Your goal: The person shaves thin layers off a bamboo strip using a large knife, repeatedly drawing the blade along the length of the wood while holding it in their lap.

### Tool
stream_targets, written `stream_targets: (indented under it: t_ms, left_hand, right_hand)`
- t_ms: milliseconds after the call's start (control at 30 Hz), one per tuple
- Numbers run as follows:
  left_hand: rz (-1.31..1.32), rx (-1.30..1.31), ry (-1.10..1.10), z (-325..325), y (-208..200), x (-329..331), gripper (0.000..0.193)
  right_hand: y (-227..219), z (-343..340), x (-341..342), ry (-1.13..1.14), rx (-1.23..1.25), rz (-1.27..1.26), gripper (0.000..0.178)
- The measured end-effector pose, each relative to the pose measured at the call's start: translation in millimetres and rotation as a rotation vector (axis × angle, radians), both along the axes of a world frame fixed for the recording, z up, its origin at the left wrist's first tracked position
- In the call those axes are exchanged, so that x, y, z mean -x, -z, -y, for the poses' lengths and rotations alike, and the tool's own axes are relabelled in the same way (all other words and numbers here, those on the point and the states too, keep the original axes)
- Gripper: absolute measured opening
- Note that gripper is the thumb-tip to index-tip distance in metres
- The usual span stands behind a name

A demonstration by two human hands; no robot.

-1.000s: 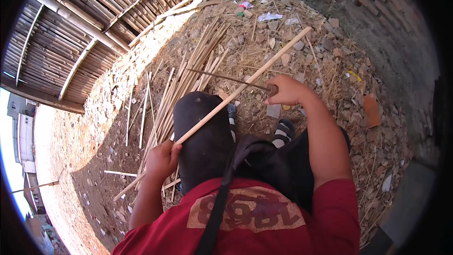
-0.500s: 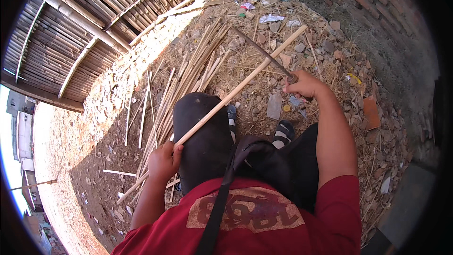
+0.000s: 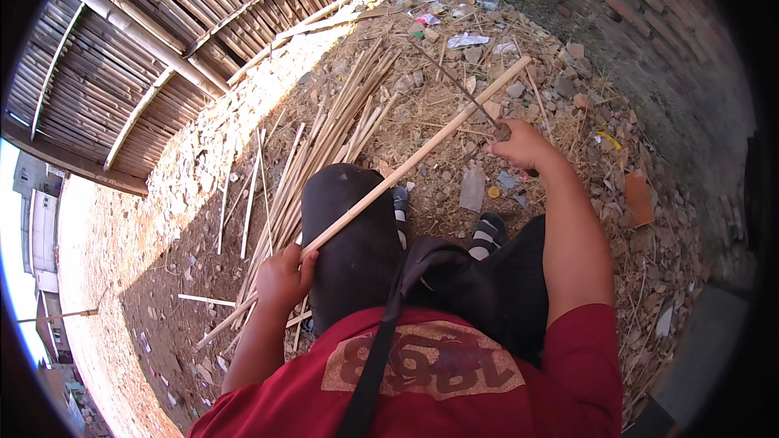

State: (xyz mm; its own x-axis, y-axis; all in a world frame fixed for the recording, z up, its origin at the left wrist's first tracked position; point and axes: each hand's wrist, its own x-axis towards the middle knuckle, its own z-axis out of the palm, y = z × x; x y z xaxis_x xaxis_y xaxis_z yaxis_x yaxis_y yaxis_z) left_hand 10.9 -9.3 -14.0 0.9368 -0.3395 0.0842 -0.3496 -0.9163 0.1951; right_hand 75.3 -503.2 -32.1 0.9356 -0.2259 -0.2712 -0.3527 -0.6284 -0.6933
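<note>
My left hand (image 3: 284, 277) is closed round the lower part of a long, pale bamboo strip (image 3: 419, 156). The strip slants up to the right across my left knee, and its lower end sticks out past the fist. In my right hand (image 3: 524, 146) is the handle of a long machete (image 3: 461, 92), its dark narrow blade pointing up and to the left. Near its far end the strip crosses the blade; whether the two touch I cannot tell. A heap of split bamboo strips (image 3: 326, 142) lies on the ground beyond my left knee.
Rubble, straw and litter cover the ground (image 3: 438, 195) around my feet. A bamboo slat wall (image 3: 203, 0) stands at the far left, a brick wall (image 3: 649, 49) at the right. A flat orange-brown piece (image 3: 639, 196) lies right of my right arm.
The far end of the bamboo strip has dropped slightly. The machete blade has turned and now looks thinner. Both hands keep their holds.
</note>
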Motion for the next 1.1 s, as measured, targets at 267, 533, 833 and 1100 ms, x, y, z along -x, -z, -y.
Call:
stream_targets:
  t_ms: [267,533,833,1100]
  left_hand:
    - [0.0,0.034,0.013,-9.6,12.3,1.6,0.041]
    - [-0.071,0.076,-0.021,0.6,-4.2,4.0,0.04]
    - [0.026,0.043,-0.016,3.1,0.3,2.9,0.039]
    - [0.036,0.073,0.002,-2.4,9.3,-0.2,0.04]
  right_hand:
    - [-5.0,-4.2,1.5,-0.238,-0.265,-0.144,0.04]
    - [-23.5,-34.9,10.3,-0.341,0.148,0.124,0.04]
    - [6.3,-0.5,2.4,-0.075,-0.03,0.089,0.037]
    - [-24.9,-54.2,9.0,-0.492,0.149,0.029,0.033]
